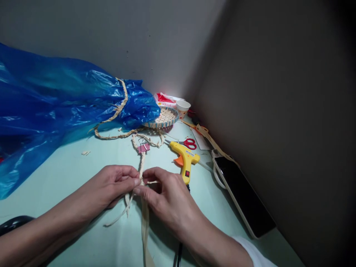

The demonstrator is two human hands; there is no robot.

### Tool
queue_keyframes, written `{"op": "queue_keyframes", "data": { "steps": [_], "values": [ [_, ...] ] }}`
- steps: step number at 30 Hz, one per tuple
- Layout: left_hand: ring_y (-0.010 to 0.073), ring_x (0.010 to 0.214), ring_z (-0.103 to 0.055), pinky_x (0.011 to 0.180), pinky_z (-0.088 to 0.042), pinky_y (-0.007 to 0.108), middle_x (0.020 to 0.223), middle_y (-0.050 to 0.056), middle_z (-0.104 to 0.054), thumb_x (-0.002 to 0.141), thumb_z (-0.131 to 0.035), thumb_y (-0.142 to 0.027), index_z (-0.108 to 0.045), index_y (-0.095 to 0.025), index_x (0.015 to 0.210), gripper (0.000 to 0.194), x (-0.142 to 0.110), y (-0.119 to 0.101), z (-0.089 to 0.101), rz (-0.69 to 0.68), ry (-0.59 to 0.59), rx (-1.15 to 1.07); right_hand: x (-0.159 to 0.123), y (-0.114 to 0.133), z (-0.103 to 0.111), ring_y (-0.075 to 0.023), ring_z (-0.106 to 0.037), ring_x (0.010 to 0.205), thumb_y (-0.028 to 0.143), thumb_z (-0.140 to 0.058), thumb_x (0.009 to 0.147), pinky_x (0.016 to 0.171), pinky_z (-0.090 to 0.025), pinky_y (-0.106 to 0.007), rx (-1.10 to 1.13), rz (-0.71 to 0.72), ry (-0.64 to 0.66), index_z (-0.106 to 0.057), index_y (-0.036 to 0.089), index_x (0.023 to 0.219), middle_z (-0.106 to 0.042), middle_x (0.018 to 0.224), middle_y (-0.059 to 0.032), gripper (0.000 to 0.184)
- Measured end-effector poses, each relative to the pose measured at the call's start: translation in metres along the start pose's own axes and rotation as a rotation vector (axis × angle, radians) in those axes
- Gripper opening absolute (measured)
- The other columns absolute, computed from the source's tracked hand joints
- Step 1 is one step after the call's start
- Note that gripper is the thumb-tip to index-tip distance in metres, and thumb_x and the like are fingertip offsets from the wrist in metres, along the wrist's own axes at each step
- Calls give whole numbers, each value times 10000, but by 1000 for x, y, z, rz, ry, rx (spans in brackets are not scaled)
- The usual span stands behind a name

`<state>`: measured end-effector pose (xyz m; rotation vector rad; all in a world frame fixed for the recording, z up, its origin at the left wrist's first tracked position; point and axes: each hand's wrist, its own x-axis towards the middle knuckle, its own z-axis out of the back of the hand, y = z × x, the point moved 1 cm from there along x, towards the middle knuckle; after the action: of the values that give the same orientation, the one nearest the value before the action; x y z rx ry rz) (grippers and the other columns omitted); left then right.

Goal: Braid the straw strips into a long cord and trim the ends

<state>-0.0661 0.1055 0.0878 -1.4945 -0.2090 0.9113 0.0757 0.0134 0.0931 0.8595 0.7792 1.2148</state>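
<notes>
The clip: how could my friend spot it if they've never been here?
Find the big blue bag on the left. To its lower right is a pale braid, and the clip sits on it. It's pink with wire loops, while the nearby glue gun is yellow and the scissors are red-handled.

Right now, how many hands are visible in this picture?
2: the left hand is at the left side of the braid, and the right hand is at its right side, both nearer than the pink clip.
</notes>
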Motion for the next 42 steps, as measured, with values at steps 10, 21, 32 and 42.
{"op": "queue_keyframes", "data": {
  "steps": [10,21,32,42],
  "values": [
    [219,681,-561,632,-388,324,715,25,-642,834,-440,-551,-588,-226,756,365,-5,4,-7,-164,-178,532,4,0,2,-113,-525,628,141,-530,892,611,-316,-243,-142,13,24,-706,168,727,-670,651,-1,243],
    [238,697,-598,676,-414,358,753,38,-671,812,-334,-593,-544,-251,791,402,-15,-3,-15,-74,-252,673,4,0,-6,-101,-431,582,197,-540,866,560,-286,-229,-19,-2,-31,-770,187,764,-616,604,17,251],
    [182,641,-592,619,-387,306,707,-30,-683,931,-342,-560,-623,-281,785,423,-25,16,-8,-173,-306,863,3,-5,-9,-90,-343,531,174,-585,771,534,-237,-243,-20,-45,-112,-700,178,663,-471,523,57,158],
    [233,648,-690,619,-434,341,720,31,-733,1011,-326,-385,-653,-265,877,374,-34,38,-34,-427,-326,847,6,-5,-6,-100,-391,567,167,-556,793,558,-322,-223,320,-49,6,-652,154,572,-482,539,41,242]
  ]
}}
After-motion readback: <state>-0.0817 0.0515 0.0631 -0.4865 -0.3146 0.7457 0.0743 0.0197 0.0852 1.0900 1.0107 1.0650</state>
